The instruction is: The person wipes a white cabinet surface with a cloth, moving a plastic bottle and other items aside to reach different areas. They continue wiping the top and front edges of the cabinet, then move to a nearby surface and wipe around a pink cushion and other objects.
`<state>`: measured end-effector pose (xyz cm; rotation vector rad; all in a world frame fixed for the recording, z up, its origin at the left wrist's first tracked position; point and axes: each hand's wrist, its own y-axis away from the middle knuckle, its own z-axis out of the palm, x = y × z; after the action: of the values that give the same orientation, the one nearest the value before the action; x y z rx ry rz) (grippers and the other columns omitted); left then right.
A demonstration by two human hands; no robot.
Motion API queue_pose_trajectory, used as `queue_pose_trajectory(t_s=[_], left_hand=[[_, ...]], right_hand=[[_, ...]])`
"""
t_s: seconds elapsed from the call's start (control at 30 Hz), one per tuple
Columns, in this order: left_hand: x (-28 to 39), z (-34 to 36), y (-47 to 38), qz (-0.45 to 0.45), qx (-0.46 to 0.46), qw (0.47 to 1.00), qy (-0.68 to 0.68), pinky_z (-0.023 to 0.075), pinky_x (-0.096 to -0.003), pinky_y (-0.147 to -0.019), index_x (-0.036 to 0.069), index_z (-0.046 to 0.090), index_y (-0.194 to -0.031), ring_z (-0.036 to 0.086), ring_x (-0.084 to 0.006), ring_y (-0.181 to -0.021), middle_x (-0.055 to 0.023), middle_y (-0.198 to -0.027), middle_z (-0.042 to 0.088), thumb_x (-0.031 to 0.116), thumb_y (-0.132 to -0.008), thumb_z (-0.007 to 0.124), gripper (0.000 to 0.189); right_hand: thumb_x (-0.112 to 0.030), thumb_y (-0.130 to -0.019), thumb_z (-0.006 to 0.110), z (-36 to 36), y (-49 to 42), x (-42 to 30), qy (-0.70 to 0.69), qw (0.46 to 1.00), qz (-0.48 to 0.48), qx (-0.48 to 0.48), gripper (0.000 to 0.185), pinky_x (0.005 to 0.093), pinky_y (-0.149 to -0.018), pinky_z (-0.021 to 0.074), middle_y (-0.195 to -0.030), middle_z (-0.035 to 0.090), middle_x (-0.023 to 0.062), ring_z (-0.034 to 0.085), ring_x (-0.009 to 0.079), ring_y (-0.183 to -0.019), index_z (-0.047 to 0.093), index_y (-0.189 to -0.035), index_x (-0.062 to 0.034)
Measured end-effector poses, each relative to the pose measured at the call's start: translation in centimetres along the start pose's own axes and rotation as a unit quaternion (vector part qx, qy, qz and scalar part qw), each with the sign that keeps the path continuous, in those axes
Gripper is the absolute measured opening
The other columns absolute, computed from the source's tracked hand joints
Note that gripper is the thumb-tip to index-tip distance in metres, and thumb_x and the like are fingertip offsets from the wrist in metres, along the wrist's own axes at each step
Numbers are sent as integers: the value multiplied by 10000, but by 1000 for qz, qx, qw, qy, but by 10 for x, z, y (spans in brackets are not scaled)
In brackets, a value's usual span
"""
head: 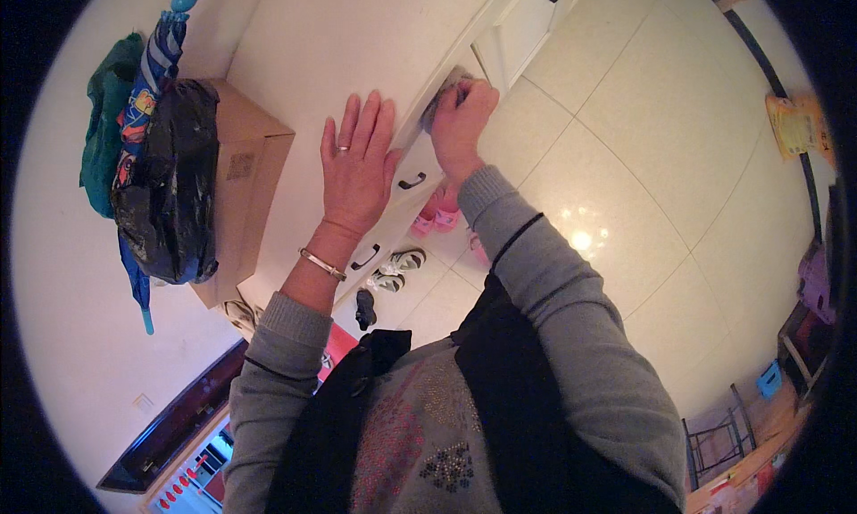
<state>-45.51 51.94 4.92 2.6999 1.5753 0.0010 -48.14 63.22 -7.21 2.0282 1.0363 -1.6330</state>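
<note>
My left hand (361,162) lies palm down on the white top of a cabinet (348,39), fingers straight and slightly apart, holding nothing. It wears a ring, and a bracelet (323,264) circles the wrist. My right hand (465,122) is closed around a grey cloth (442,99), which bunches against the cabinet's front just below the top edge. Part of the cloth is hidden behind the fingers. Dark curved handles (412,181) are fixed to the cabinet front. Beyond my right hand, a white door or drawer front (515,42) stands out from the cabinet.
On the cabinet's left stand a cardboard box (251,179), a black plastic bag (177,193) and a folded patterned umbrella (150,79). Pink slippers (435,219), sneakers (402,263) and a dark shoe (365,308) rest on the tiled floor (602,146). A metal-framed stool (720,440) is at lower right.
</note>
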Motion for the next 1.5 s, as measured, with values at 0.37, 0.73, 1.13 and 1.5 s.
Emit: queue_pose_trajectory(t_s=[0.37, 0.73, 1.13, 1.5], left_hand=[[-17, 0, 10, 25, 20, 996, 86, 153, -481, -1201, 105, 355, -1508, 254, -292, -1473, -92, -1582, 311, 169, -974, 481, 552], [-82, -19, 214, -19, -61, 998, 21, 107, -485, -1213, 92, 350, -1515, 223, -295, -1488, -120, -1594, 279, 141, -944, 488, 589], [-89, 8, 232, 18, 46, 998, 25, 154, -510, -1182, 163, 337, -1526, 252, -290, -1477, -78, -1593, 294, 259, -1005, 430, 538], [-95, 19, 232, 40, 93, 994, 42, 177, -529, -1166, 197, 356, -1518, 271, -275, -1470, -54, -1578, 326, 318, -1031, 401, 504]], right_hand=[[50, -746, 585, -20, 185, -33, -169, 958, 83, -218, 170, 507, -784, 360, -875, 482, 235, 455, 422, -897, 519, -895, 1], [12, -810, 571, -17, 205, -41, -77, 986, 1, -147, 172, 475, -776, 380, -930, 478, 224, 456, 389, -907, 491, -961, -15], [-6, -828, 584, 4, 240, -53, -118, 992, -19, 46, 107, 484, -741, 369, -868, 469, 210, 449, 398, -839, 490, -880, -10], [1, -813, 599, -11, 377, -90, -172, 982, -35, -64, 114, 459, -713, 354, -826, 469, 205, 437, 377, -803, 492, -851, -12]])
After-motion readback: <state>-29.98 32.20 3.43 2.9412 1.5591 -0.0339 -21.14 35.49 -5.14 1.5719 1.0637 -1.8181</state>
